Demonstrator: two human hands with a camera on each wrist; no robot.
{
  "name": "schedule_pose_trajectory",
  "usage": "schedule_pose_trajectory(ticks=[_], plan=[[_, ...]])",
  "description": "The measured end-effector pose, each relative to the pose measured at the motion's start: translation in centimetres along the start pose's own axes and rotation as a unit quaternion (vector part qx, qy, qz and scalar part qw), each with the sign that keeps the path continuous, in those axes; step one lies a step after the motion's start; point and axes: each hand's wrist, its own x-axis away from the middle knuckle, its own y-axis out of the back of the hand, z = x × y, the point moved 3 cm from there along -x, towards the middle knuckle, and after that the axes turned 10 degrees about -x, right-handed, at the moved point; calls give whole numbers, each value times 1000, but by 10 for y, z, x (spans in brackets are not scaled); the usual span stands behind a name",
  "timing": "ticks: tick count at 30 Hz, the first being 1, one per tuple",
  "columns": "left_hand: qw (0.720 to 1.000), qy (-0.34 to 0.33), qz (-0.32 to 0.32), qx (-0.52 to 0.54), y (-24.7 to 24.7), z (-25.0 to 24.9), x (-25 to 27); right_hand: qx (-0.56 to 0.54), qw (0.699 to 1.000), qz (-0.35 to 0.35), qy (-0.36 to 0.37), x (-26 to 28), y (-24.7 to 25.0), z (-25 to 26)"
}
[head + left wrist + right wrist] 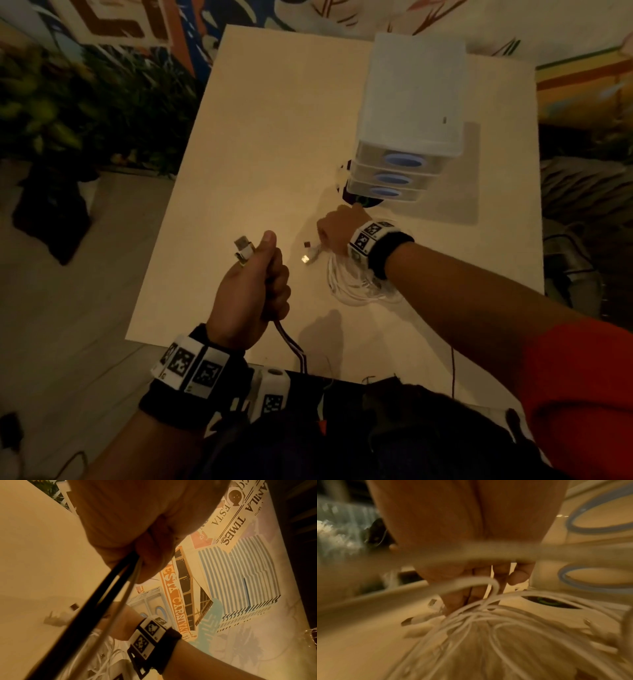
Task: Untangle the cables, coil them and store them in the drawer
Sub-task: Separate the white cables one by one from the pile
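White cables (359,284) lie in a loose tangle on the pale bench (267,137), right of centre, just near of a translucent drawer unit (411,102) whose three blue-handled drawers are all closed. We see our right hand (337,229) reaching down into the far edge of that tangle, fingers (457,601) pinching a few strands where they cross; two plugs (310,255) lie just left of it. Our left hand (251,294) is clenched around a separate bundle of dark and pale cables (96,601), raised over the near edge of the bench, with USB connectors (244,248) poking out above the thumb and the rest trailing down past the bench edge.
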Motion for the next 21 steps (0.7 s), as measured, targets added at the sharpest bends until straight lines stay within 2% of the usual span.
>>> schedule_pose_trajectory(ticks=[4,7,11,14,16,19,21], plan=[[999,-15,-31,2,-2,-1,-11,-170,982,-82,25,26,26,-10],[997,-25,-67,-34,-4,3,-25,-249,959,-124,54,51,36,-17],[990,-19,-83,-110,-14,7,-47,-277,948,-144,58,70,39,-25],[983,-20,-55,-173,-28,9,-61,-286,944,-153,62,82,39,-28],[969,-40,-44,-239,-37,10,-69,-292,941,-157,63,87,38,-28],[942,-86,-68,-316,-47,9,-75,-313,932,-172,67,94,37,-30],[942,-98,-96,-306,-47,9,-78,-344,919,-183,65,98,36,-35]])
